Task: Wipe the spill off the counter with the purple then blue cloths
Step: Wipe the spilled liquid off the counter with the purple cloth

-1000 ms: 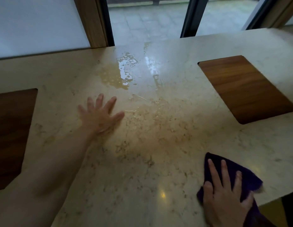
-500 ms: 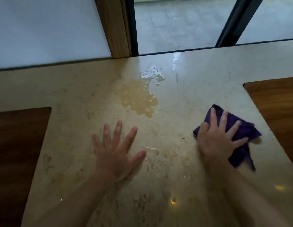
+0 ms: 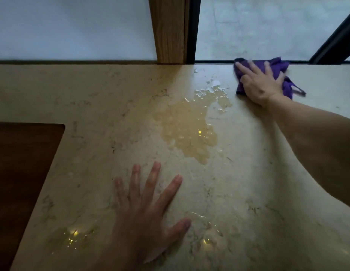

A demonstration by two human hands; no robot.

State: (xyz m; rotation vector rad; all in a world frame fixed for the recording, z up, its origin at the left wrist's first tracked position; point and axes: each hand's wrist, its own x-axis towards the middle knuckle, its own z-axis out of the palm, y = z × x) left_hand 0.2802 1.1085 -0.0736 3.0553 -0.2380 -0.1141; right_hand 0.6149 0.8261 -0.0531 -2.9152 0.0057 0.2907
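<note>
Now your right hand lies flat, fingers spread, pressing the purple cloth at the table's far edge, just right of the spill. Draw it leftward through the puddle, firmly. Left hand rests splayed, braced nearby.

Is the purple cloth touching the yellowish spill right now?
No, the purple cloth lies under the right hand at the counter's far edge, with bare counter between it and the spill.

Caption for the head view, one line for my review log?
Right hand presses purple cloth at counter's far edge beside the spill; left hand flat nearby.
</note>
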